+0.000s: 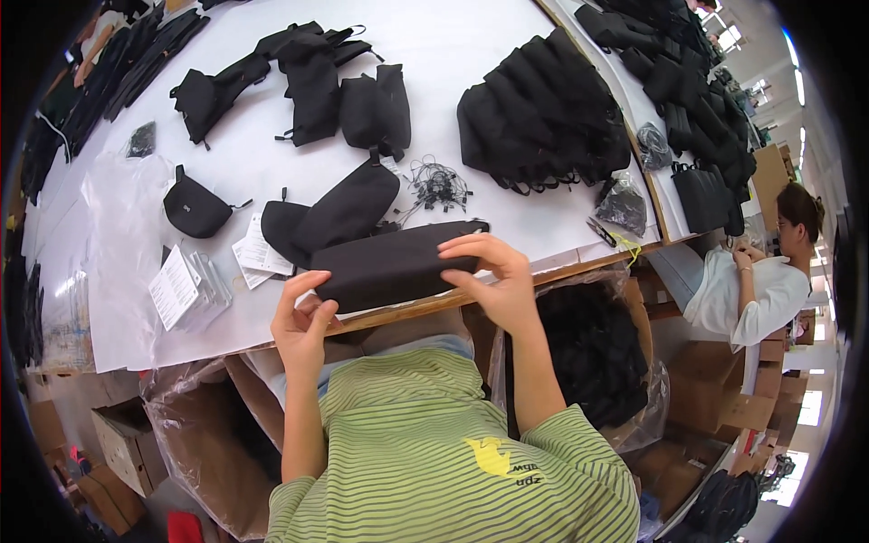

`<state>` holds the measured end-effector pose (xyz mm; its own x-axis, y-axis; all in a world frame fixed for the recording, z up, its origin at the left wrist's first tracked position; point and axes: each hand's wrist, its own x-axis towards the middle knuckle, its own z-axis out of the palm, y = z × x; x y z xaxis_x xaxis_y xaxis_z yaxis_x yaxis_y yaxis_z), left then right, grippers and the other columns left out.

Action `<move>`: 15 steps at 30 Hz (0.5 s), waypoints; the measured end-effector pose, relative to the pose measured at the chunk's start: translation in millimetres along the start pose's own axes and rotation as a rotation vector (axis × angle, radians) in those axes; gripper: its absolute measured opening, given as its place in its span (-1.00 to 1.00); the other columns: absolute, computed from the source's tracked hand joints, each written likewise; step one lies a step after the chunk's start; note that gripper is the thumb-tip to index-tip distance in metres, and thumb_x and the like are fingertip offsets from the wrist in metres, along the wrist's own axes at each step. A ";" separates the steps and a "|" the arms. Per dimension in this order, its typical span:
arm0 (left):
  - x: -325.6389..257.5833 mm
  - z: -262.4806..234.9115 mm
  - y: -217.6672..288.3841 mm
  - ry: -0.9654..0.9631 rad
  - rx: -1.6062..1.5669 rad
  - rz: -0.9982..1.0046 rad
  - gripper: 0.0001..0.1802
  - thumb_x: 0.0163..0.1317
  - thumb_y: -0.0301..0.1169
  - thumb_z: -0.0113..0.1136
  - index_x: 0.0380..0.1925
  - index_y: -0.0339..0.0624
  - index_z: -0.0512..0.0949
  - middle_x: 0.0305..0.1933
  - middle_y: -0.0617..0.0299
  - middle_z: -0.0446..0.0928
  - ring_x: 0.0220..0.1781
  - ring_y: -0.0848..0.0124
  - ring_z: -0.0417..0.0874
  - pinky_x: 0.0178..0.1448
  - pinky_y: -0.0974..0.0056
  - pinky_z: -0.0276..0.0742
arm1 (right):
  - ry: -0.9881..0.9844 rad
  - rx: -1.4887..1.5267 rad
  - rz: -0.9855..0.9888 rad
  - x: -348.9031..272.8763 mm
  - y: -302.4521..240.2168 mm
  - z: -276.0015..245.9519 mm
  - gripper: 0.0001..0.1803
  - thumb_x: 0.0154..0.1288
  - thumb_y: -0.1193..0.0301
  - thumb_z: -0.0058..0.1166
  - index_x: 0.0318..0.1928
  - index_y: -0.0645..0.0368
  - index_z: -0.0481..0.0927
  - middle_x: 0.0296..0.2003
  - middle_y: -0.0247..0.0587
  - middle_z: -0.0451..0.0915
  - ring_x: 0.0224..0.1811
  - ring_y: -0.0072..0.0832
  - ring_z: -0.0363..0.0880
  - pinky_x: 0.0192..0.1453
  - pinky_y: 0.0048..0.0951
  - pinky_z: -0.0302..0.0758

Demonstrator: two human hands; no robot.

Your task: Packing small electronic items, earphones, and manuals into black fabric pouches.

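Note:
A long black fabric pouch (391,268) is stretched between my hands over the table's front edge. At its left end my left hand (302,310) grips it between thumb and fingers. My right hand (491,274) pinches the other end, fingers on top and thumb below. Just behind it lie more black pouches (351,204), partly covered by the held one. A small rounded black pouch (195,206) sits farther left. Printed white cards (187,294) are stacked left of my left hand, with loose cards (256,258) beside them. A tangle of black cords (438,185) lies beyond my right hand.
A large heap of black pouches (543,113) covers the table's right side, near small scissors (601,232) and a plastic bag (623,206). More black bags (308,90) lie at the back. Below the edge stands a plastic-lined box (579,353). Another person (756,271) works at right.

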<state>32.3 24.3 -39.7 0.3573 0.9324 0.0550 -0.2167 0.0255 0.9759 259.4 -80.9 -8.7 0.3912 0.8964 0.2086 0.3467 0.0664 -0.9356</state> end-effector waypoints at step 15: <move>-3.3 -29.6 -19.6 -0.019 0.004 -0.161 -0.87 0.28 -0.47 0.06 -0.25 -0.27 0.54 -0.34 0.21 0.55 -0.40 0.53 0.51 -0.23 0.44 0.42 | 1.195 -0.005 -0.165 146.5 12.4 -255.0 -0.58 0.18 0.26 0.25 -0.12 0.38 0.57 -0.42 -0.19 0.61 -0.65 -0.48 0.53 -0.55 -0.53 0.52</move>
<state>8.5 31.4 -65.2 0.4044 0.9093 -0.0983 -0.1516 0.1727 0.9733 538.4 -60.6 82.8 0.8829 -0.0944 0.4600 0.4692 0.1384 -0.8722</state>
